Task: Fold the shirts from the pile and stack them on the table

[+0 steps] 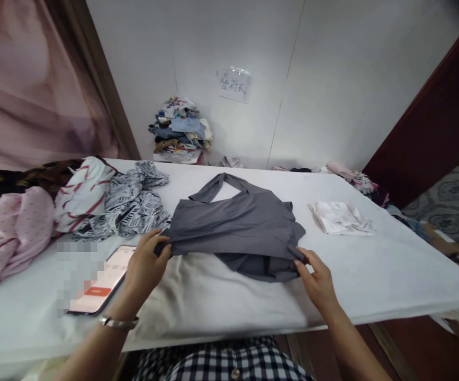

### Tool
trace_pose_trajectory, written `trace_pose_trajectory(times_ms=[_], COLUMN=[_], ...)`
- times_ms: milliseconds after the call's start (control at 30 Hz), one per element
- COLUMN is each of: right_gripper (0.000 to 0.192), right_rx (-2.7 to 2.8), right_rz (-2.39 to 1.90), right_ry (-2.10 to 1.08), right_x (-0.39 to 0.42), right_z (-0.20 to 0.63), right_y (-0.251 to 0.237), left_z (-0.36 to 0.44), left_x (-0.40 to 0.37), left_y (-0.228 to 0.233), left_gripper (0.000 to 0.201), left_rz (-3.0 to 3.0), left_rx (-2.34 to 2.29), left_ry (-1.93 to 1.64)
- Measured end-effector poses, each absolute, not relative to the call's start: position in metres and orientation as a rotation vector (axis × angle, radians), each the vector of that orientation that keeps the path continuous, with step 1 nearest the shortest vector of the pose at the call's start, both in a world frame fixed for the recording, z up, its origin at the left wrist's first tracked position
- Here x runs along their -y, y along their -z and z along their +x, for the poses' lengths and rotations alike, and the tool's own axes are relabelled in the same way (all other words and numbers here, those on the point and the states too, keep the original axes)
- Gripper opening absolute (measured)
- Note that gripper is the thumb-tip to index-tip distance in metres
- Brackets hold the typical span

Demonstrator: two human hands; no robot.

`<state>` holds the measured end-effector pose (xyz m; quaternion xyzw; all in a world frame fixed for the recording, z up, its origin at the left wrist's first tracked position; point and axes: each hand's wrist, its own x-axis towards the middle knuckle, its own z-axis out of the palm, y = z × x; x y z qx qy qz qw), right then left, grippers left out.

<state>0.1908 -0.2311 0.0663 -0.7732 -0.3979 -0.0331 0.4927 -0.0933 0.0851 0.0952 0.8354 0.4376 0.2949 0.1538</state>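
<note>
The left hand (146,263) pinches the near-left edge of a grey sleeveless halter top (237,225), and the right hand (317,280) grips its near-right corner. The garment lies flat mid-table on the white cloth-covered table (392,270), with a smartphone (100,283) just left of it and a crumpled white cloth (340,217) to the right.

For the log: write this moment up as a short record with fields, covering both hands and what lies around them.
surface: white table
garment in hand: grey top, lying flat, neck strap toward the wall
left hand: fingers pinching the top's near left corner
right hand: fingers pinching the top's near right corner
left of the top: phone, black-and-white printed garment, striped garment, pink garment
right of the top: white cloth
by the wall: pile of clothes, paper sign
</note>
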Motion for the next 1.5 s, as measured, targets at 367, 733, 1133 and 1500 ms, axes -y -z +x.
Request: trace_pose_trajectory(times_ms=[367, 733, 1133, 1500], right_gripper=[0.032, 0.037, 0.023, 0.037], right_rx=[1.594, 1.739, 1.136, 0.508], right_rz=[-1.751, -2.082, -1.761, -1.528], right_ry=[-0.196, 0.000, -0.375, -0.006], right_x=[0.228, 0.166, 0.244, 0.262], right_z=[0.115, 0.145, 0.159, 0.193], right_y=[-0.053, -0.038, -0.126, -0.138], left_z=[-0.100, -0.095, -0.098, -0.109], left_x=[0.004, -0.008, -0.062, -0.071], left_y=[-0.060, -0.061, -0.062, -0.081], left_gripper=[0.025, 0.044, 0.033, 0.023], left_rz=[2.476, 2.695, 2.764, 2.761], left_rx=[-0.676, -0.842, -0.981, -0.643], left_ry=[-0.552, -0.498, -0.626, -0.983])
